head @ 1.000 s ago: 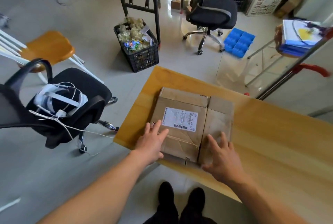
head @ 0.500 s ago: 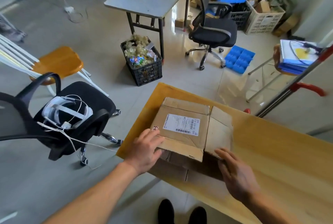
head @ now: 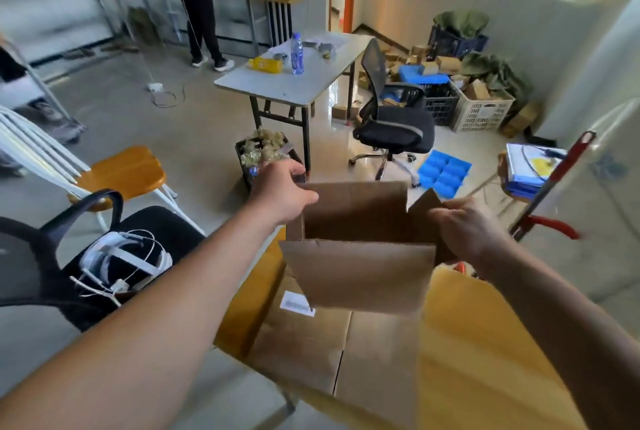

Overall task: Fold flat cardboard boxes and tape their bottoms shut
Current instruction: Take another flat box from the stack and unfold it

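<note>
Overhead, both bare forearms reach forward and slightly up across a yellow wooden table (head: 485, 343), lifting an opened cardboard box (head: 360, 221) above its far end. The left hand (head: 280, 192) grips the box's upper left corner, thumb on the near side and fingers curled over the top edge; the right hand (head: 464, 232) grips the right side wall, fingers wrapped around the panel beside a raised, pointed flap. The box is plain brown and squared open, its dark interior facing the camera, with a wide near flap (head: 356, 277) hanging down and forward. Beneath it, flat cardboard (head: 311, 343) bearing a white label lies on the table, its near edge overhanging. To the left stands a black office chair (head: 41, 273) holding a white headset (head: 128, 263); a wooden stool (head: 121, 173) sits just beyond.
</note>
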`<state>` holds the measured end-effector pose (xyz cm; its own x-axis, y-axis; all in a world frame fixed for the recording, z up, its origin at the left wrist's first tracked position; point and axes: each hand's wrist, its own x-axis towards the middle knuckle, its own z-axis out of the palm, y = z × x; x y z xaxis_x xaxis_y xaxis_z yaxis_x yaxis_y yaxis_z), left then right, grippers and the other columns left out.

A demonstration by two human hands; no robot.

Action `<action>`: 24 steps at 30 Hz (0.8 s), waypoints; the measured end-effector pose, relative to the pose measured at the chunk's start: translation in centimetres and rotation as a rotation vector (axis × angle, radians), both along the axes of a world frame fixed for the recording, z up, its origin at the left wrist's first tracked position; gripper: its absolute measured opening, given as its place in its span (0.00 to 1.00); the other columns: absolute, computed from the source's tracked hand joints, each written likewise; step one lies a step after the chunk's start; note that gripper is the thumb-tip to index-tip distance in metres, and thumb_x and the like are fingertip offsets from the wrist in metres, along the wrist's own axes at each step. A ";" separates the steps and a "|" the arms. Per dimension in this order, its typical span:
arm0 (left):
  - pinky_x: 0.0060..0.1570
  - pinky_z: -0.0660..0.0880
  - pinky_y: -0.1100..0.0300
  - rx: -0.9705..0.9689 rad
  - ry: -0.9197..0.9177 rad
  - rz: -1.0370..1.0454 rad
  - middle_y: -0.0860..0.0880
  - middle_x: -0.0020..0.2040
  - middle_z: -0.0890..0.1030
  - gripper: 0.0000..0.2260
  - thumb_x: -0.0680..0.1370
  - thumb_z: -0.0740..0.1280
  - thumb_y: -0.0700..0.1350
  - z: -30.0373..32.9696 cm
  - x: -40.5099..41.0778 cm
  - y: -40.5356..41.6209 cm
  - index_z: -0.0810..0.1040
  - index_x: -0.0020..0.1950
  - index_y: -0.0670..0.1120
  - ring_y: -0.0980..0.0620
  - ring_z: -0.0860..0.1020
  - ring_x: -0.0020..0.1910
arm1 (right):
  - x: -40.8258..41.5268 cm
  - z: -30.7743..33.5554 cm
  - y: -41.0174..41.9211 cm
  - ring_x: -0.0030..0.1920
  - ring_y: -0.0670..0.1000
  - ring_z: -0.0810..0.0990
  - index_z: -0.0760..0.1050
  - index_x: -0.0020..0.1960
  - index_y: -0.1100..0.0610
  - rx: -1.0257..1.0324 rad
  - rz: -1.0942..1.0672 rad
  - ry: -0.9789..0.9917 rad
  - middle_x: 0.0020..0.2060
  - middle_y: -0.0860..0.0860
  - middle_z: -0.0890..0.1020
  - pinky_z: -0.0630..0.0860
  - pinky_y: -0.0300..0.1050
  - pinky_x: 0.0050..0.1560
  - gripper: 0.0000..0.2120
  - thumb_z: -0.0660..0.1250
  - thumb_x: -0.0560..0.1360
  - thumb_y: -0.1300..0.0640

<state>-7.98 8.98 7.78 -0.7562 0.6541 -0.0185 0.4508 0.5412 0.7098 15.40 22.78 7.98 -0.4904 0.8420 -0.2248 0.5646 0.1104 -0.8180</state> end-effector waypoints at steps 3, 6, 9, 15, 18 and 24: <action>0.59 0.71 0.55 -0.102 -0.170 0.110 0.43 0.68 0.66 0.39 0.66 0.80 0.48 -4.6 1.9 -1.9 0.67 0.73 0.48 0.44 0.73 0.60 | 0.9 -5.3 -1.3 0.33 0.63 0.80 0.77 0.37 0.64 0.036 -0.009 -0.223 0.33 0.62 0.80 0.79 0.57 0.34 0.10 0.61 0.74 0.64; 0.44 0.69 0.59 -0.097 -0.194 0.197 0.48 0.59 0.66 0.36 0.63 0.80 0.56 -8.1 3.1 -2.8 0.66 0.64 0.51 0.49 0.70 0.51 | 1.4 -7.9 -2.1 0.32 0.58 0.79 0.76 0.33 0.61 0.142 0.044 -0.332 0.30 0.57 0.79 0.75 0.51 0.29 0.11 0.61 0.72 0.62; 0.38 0.67 0.57 -0.105 -0.054 0.112 0.51 0.50 0.71 0.30 0.61 0.80 0.58 -9.3 3.0 -2.2 0.66 0.52 0.51 0.49 0.73 0.45 | 0.4 -8.0 -2.6 0.30 0.47 0.74 0.74 0.34 0.57 0.219 0.067 -0.423 0.30 0.49 0.77 0.63 0.37 0.25 0.08 0.62 0.72 0.58; 0.38 0.71 0.64 0.025 -0.225 -0.230 0.52 0.43 0.78 0.24 0.71 0.75 0.57 -10.2 0.5 -2.5 0.74 0.62 0.50 0.53 0.77 0.43 | -0.5 -8.5 -4.4 0.39 0.39 0.74 0.64 0.56 0.44 0.165 0.066 -0.202 0.40 0.39 0.72 0.67 0.31 0.33 0.18 0.68 0.74 0.39; 0.51 0.71 0.63 -0.058 -0.304 -0.523 0.51 0.53 0.76 0.43 0.64 0.68 0.73 -9.7 -1.4 -4.1 0.65 0.73 0.54 0.53 0.75 0.57 | 0.1 -8.5 -5.0 0.44 0.45 0.82 0.71 0.57 0.49 0.031 -0.051 0.063 0.44 0.47 0.82 0.79 0.44 0.43 0.22 0.71 0.69 0.39; 0.62 0.68 0.60 -0.177 -0.116 -0.771 0.56 0.61 0.65 0.53 0.54 0.71 0.75 -9.9 -1.9 -5.0 0.60 0.74 0.54 0.58 0.67 0.62 | -0.3 -9.2 -6.0 0.44 0.59 0.83 0.73 0.53 0.56 -0.122 -0.455 0.438 0.46 0.58 0.82 0.81 0.57 0.43 0.22 0.67 0.71 0.39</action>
